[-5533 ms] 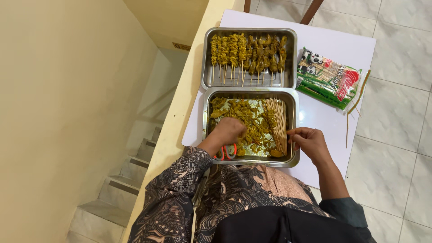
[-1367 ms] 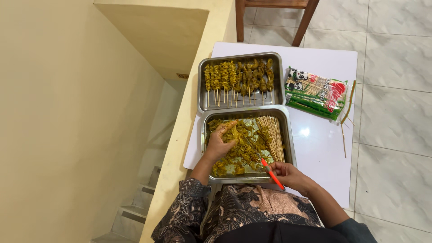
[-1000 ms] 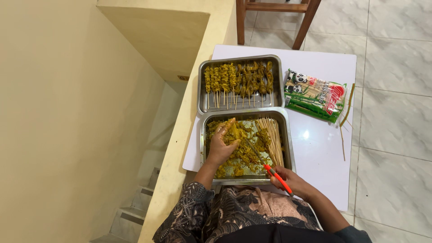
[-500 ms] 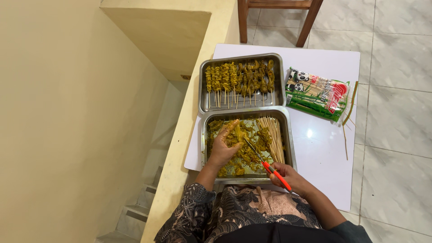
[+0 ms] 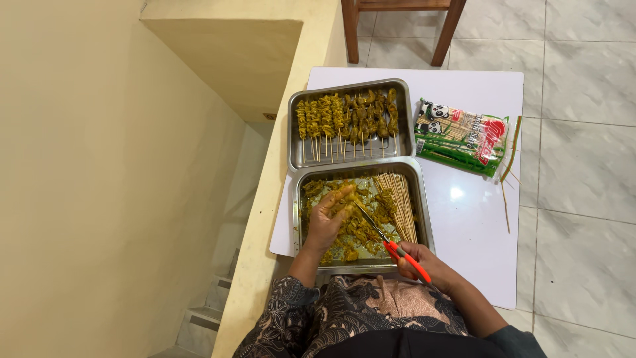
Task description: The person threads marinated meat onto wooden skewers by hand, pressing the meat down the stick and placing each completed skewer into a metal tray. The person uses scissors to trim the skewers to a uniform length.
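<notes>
Scissors [image 5: 387,240] with orange handles now reach further into the near steel tray [image 5: 424,199], blades at the yellow marinated meat [image 5: 351,229]. Right hand [image 5: 424,262] grips the handles; left hand [image 5: 326,222] pinches a meat piece. Bare bamboo skewers [image 5: 397,205] lie bundled in the same tray. A second tray [image 5: 295,142] holds loaded skewers [image 5: 348,119]. One green skewer packet [image 5: 460,136] lies on the white tabletop [image 5: 464,225].
</notes>
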